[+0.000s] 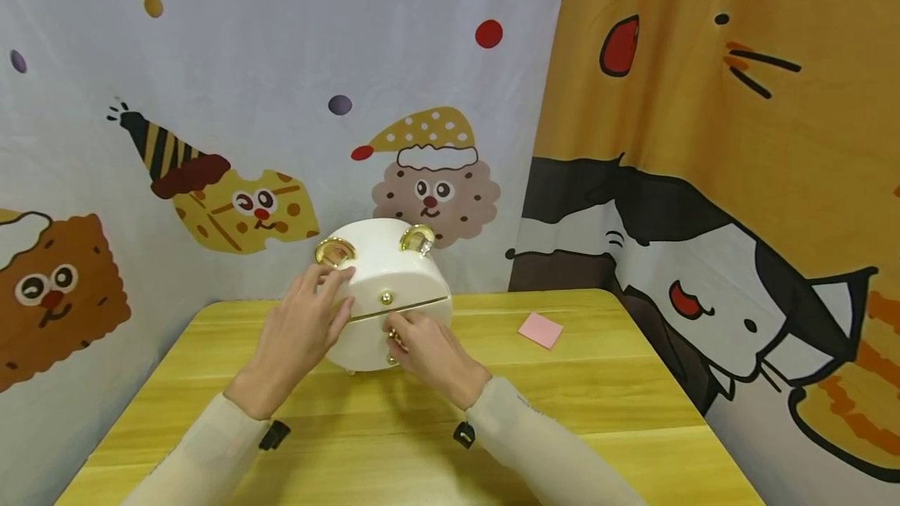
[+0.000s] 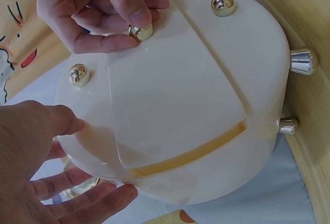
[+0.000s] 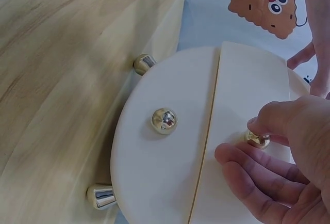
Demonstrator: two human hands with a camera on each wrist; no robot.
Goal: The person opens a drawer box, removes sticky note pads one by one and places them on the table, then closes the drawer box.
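A white rounded drawer box with gold ear-like loops stands on the table, its front carrying gold knobs. My right hand pinches the middle gold knob between thumb and fingers. In the left wrist view the middle drawer stands slightly out, with a narrow gap along its side. My left hand is at the upper left side of the box, its fingers spread and loosely bent against the edge near the left gold ear. The bottom knob sits below the right hand.
A pink sticky-note pad lies on the wooden table to the right of the box. Behind the table hangs a printed cartoon curtain. Short metallic feet hold the box off the tabletop.
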